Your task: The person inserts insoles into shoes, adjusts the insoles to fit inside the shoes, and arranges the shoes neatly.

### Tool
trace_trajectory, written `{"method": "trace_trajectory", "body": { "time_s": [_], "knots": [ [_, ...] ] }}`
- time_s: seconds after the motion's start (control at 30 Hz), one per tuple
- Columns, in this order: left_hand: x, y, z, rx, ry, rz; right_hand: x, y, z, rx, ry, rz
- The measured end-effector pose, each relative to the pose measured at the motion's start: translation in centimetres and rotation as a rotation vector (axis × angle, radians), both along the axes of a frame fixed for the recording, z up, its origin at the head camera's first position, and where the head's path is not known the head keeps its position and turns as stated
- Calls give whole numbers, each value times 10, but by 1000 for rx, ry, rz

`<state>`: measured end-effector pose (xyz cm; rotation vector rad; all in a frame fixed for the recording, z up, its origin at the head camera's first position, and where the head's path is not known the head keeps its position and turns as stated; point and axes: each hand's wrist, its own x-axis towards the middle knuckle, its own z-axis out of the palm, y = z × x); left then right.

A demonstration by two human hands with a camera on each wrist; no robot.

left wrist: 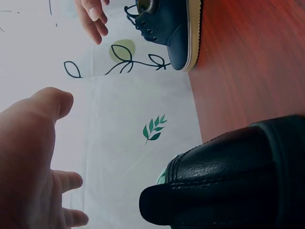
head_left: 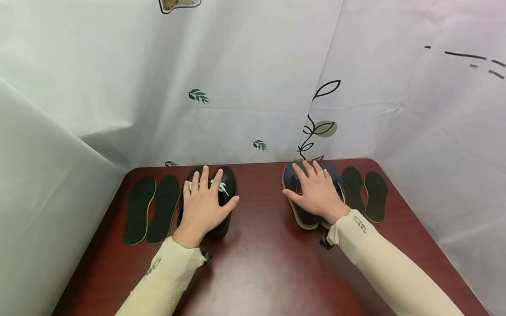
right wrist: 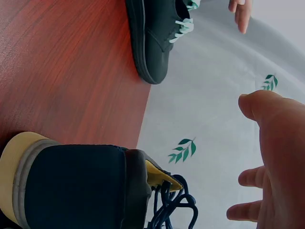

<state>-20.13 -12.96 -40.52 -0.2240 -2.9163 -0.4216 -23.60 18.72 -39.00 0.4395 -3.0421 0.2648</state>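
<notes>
With fingers spread, my left hand (head_left: 202, 206) hovers above a pair of black shoes (head_left: 219, 230) with mint-green laces. The left wrist view shows a gap between that hand and the black shoe (left wrist: 228, 176). My right hand (head_left: 318, 194) is likewise held over a pair of navy lace-up shoes (head_left: 306, 217) with tan soles, its fingers apart. In the right wrist view the navy shoe (right wrist: 76, 186) shows its heel and dark blue laces, and no finger touches it. Both hands hide part of the shoes beneath them.
Two dark insoles (head_left: 139, 211) lie side by side at the table's left. Two smaller dark insoles (head_left: 376, 195) lie at its right. The reddish-brown table (head_left: 261, 269) is bordered behind and at the sides by a pale cloth (head_left: 242, 84) with leaf prints.
</notes>
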Motion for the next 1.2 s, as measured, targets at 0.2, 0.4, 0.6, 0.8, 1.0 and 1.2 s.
{"method": "trace_trajectory", "body": {
  "time_s": [0.2, 0.4, 0.6, 0.8, 1.0, 1.2],
  "knots": [
    [2, -1, -5, 17, 22, 0, 4, 1, -2, -6, 0, -2],
    [7, -3, -6, 45, 54, -18, 9, 3, -3, -7, 14, 10],
    [12, -7, -5, 59, 89, -27, 14, 3, -2, -20, 55, 33],
    [15, -8, -7, 80, 141, -49, 20, 8, -1, -24, 104, 70],
    [22, -9, -9, 121, 185, -86, 30, 16, -7, -69, 113, 58],
    [26, -8, -10, 160, 126, -95, 42, 21, -9, 5, 42, 47]
  ]
}}
